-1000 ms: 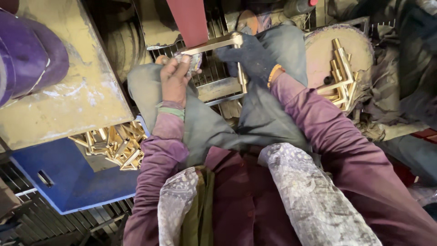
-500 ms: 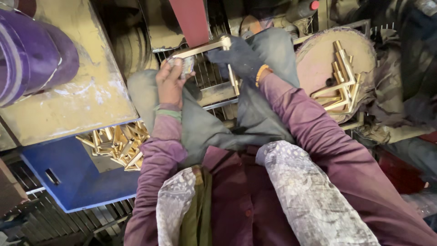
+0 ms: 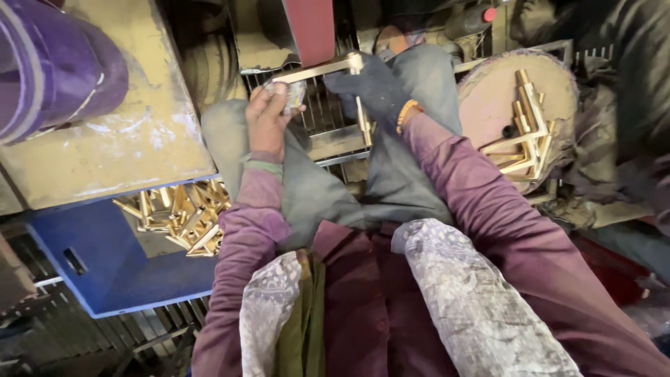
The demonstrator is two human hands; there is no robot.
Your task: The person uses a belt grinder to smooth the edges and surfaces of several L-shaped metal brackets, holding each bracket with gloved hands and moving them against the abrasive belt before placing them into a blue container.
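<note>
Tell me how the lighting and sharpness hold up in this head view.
Head view: dim, warm light; the brass pieces in the blue crate glint; left hand and gloved right hand are fairly sharp; top corners fall into shadow; the edges bend from a wide lens.

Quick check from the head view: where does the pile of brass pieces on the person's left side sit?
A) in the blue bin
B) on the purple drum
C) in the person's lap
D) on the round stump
A: the left pile of brass pieces lies inside the blue bin, below the yellowish panel.
</note>
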